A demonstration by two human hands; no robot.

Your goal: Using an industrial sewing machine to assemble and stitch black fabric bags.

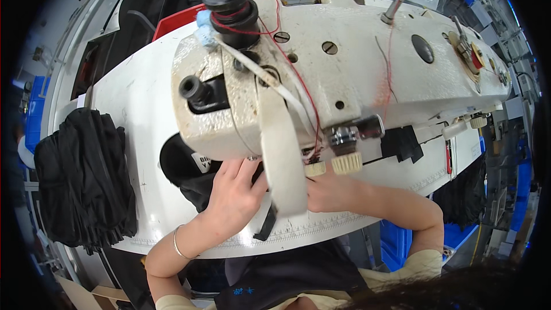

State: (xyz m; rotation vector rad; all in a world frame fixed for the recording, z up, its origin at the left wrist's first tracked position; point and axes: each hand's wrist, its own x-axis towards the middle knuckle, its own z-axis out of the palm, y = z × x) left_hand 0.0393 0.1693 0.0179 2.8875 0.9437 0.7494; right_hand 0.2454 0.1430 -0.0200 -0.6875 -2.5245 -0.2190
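A large cream sewing machine (258,132) spans the upper middle, with red thread and a loose white band (282,178) hanging down its front. Beneath its head lies a piece of black fabric (192,192) with a white label. My left hand (235,195) is closed on that fabric, left of the band, its fingertips partly hidden by the machine. My right hand (328,192) is just right of the band, under the head; its fingers are hidden, so what it holds cannot be seen. A short black strip (264,224) hangs below the band.
A thick pile of black fabric pieces (86,183) lies at the left of the white table (135,138), another dark pile (459,195) at the right. A red bin (166,28) sits behind the machine, a blue bin (393,247) below the table's right edge. A ruler (310,229) follows the front edge.
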